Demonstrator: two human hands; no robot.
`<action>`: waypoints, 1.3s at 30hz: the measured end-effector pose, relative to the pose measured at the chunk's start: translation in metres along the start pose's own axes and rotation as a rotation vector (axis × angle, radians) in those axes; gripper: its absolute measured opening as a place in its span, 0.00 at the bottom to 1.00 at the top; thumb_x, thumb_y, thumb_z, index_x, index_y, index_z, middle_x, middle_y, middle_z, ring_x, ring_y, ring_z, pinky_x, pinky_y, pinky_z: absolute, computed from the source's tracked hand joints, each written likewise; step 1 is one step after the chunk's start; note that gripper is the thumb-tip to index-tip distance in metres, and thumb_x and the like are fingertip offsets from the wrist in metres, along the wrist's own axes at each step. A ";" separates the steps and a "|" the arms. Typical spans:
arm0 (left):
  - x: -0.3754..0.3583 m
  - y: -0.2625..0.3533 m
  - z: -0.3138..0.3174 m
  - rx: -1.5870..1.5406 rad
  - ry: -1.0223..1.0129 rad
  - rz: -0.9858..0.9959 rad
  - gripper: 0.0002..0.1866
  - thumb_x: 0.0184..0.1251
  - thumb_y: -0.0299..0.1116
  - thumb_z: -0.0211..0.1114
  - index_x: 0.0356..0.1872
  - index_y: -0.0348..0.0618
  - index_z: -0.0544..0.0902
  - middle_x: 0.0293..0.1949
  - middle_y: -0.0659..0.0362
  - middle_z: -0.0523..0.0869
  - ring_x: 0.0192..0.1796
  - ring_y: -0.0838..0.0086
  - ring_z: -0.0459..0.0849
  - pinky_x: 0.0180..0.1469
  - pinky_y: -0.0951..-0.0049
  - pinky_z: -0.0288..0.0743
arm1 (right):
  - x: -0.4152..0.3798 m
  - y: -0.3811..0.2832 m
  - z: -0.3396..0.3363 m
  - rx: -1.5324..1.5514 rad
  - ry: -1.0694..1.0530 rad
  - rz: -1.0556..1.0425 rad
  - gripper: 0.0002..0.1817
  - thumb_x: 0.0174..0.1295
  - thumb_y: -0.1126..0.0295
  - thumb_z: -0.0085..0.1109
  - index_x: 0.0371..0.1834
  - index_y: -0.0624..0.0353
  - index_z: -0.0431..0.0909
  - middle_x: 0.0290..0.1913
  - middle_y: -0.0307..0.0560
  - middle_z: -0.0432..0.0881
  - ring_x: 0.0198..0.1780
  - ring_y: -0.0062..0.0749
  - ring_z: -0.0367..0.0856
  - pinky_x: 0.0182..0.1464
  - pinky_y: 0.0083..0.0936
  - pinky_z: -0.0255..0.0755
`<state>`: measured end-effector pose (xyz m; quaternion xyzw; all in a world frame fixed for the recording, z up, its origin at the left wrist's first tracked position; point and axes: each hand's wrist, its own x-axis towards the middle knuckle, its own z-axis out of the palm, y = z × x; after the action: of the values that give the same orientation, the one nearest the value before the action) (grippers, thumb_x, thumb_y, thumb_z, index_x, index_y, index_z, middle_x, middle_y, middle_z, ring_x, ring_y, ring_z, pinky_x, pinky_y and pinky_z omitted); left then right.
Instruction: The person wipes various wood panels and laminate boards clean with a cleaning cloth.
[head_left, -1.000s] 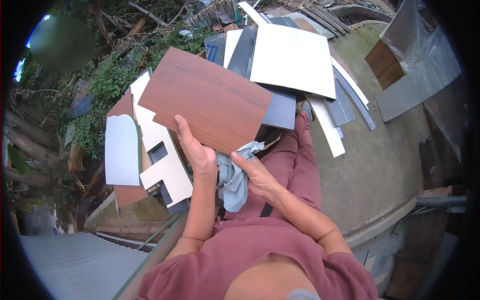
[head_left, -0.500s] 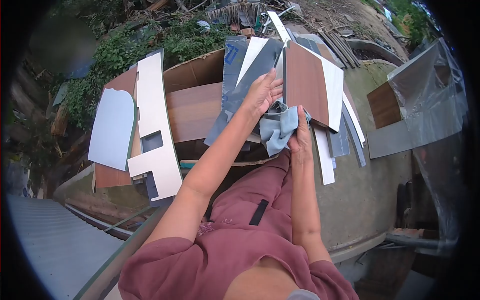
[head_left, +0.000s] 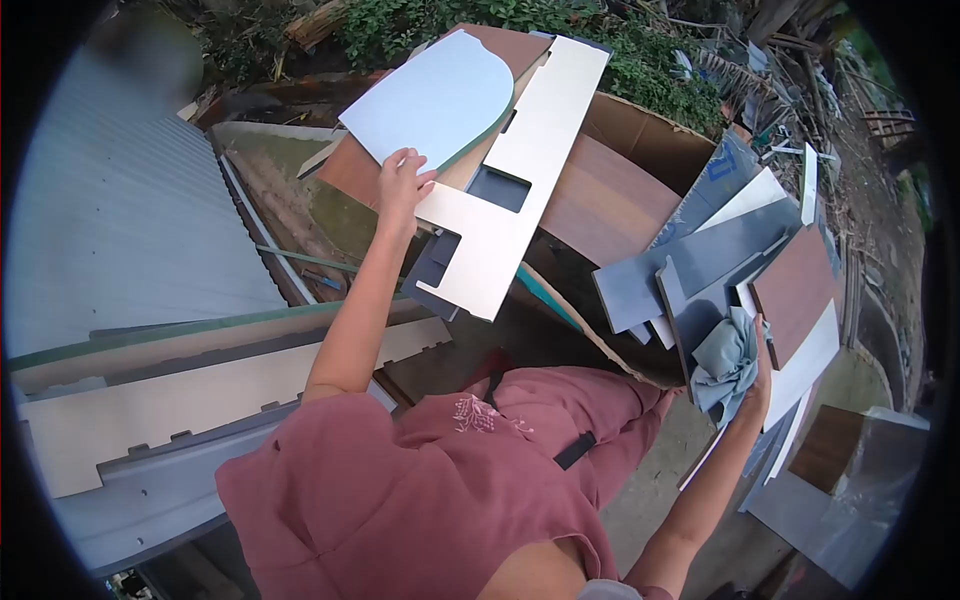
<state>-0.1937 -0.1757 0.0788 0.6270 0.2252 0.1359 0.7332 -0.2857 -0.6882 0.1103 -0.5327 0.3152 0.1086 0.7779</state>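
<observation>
My left hand is at the near lower edge of a pale blue-white panel with a rounded corner. Its fingertips touch that panel, fingers somewhat apart and not visibly closed around it. The panel lies on top of a stack, over a brown board and beside a long cream panel with cut-outs. On the right, a crumpled blue-grey cloth is in my right hand, held against a pile of boards. A brown wood-grain board lies just beyond that hand.
A cardboard box with a brown board inside stands between the two stacks. Grey panels lean on the right pile. Notched cream strips lie at lower left, near a corrugated metal sheet. Plastic-wrapped boards stand at lower right.
My view has turned left. My left hand has left the right pile and reached the pale panel. The cloth stays in my right hand; a brown board there now lies lower on the pile.
</observation>
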 end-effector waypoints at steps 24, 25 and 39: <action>-0.037 -0.054 -0.038 0.099 0.090 -0.072 0.24 0.65 0.47 0.52 0.51 0.36 0.65 0.39 0.54 0.72 0.45 0.66 0.73 0.45 0.68 0.70 | -0.004 0.203 0.241 -0.208 -0.553 0.128 0.29 0.57 0.55 0.57 0.50 0.72 0.66 0.42 0.48 0.74 0.40 0.27 0.74 0.40 0.22 0.71; -0.036 -0.056 -0.041 0.103 0.076 -0.060 0.24 0.65 0.47 0.52 0.51 0.36 0.65 0.39 0.54 0.72 0.45 0.66 0.73 0.45 0.68 0.70 | -0.004 0.208 0.250 -0.171 -0.487 0.101 0.28 0.57 0.57 0.59 0.49 0.72 0.67 0.41 0.47 0.75 0.39 0.27 0.74 0.39 0.22 0.72; -0.062 -0.009 0.009 -0.595 -0.386 0.040 0.43 0.56 0.65 0.51 0.60 0.38 0.58 0.53 0.51 0.67 0.58 0.63 0.65 0.58 0.58 0.61 | -0.063 0.117 0.224 0.099 -0.529 0.140 0.30 0.55 0.57 0.60 0.52 0.73 0.66 0.44 0.51 0.75 0.42 0.30 0.77 0.35 0.26 0.76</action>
<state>-0.2429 -0.2150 0.0804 0.4045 0.0209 0.0888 0.9100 -0.3103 -0.4292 0.1119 -0.4240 0.1419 0.2818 0.8489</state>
